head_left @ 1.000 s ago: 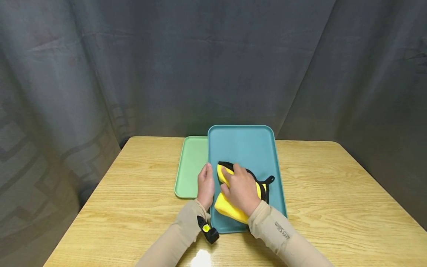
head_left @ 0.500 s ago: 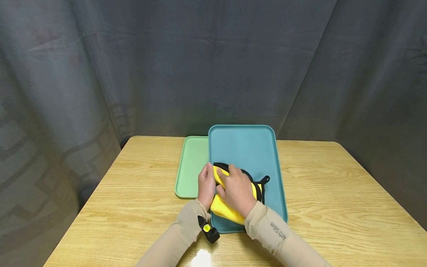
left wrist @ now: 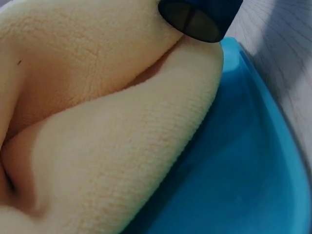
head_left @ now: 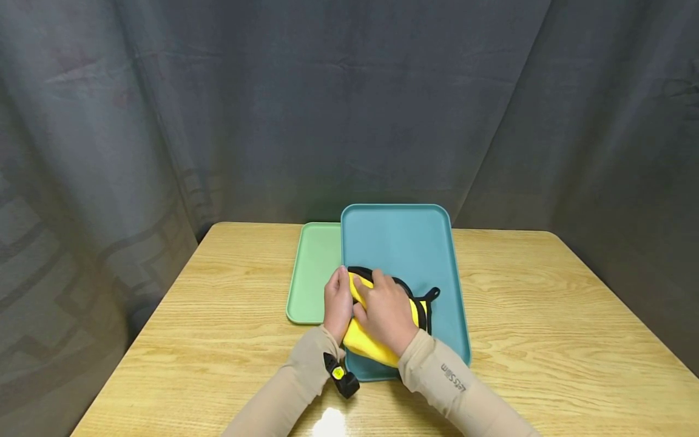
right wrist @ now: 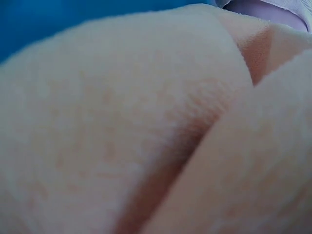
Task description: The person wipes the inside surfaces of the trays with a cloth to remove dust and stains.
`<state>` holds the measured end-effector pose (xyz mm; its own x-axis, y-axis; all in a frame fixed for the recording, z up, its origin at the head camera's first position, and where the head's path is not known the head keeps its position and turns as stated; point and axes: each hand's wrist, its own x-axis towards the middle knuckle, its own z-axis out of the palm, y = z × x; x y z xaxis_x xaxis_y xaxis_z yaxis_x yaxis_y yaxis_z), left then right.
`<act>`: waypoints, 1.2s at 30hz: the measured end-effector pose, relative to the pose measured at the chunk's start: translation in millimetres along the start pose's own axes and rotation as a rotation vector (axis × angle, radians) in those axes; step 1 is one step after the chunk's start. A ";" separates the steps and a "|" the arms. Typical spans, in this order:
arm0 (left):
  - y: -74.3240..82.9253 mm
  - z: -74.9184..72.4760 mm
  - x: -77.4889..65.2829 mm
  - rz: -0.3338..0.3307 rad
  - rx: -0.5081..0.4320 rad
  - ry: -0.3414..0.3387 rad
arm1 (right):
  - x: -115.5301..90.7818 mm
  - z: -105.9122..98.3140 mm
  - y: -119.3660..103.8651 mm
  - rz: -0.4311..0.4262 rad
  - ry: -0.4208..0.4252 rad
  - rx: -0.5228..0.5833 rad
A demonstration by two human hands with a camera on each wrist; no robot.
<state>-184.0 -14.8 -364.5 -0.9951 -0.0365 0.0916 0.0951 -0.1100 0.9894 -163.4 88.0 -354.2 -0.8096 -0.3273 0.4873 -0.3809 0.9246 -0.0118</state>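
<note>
A folded yellow cloth (head_left: 367, 347) with black edging and a black hanging loop lies on the blue tray (head_left: 401, 240). My right hand (head_left: 389, 312) grips it from above, thumb and fingers digging into its folds. On edge by the tray's left rim stands my left hand (head_left: 337, 306), thumb side up, at the cloth's left side; its palm side is hidden. In the left wrist view the thick cloth (left wrist: 112, 141) looks pale over the blue tray (left wrist: 243, 146). Close folds of the cloth (right wrist: 112, 107) fill most of the right wrist view.
A smaller green tray (head_left: 317, 261) lies at the left, partly covered by the blue tray. Both are on a light wooden table (head_left: 540, 328). Grey curtains (head_left: 338, 109) stand behind and at the sides.
My right hand has shifted the cloth left across the blue tray until it reached my left hand. In the last half second it has barely moved. My left hand has kept its place.
</note>
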 end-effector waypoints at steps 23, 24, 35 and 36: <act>-27.1 1.2 15.1 0.009 -0.012 0.032 | -1.3 0.4 -2.5 -0.009 -0.004 -0.010; -27.4 1.3 14.9 0.015 -0.010 0.033 | -1.5 0.5 -2.6 -0.010 -0.001 -0.008; -32.9 1.3 18.1 0.013 -0.014 0.036 | -2.7 1.2 -2.8 -0.007 -0.008 -0.006; -32.7 1.1 18.3 0.011 -0.016 0.034 | -2.8 1.2 -2.8 -0.008 -0.009 -0.007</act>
<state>-205.3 -10.7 -395.1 -0.9926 -0.0716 0.0981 0.1065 -0.1252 0.9864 -160.6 86.1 -356.5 -0.8103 -0.3365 0.4797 -0.3845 0.9231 -0.0020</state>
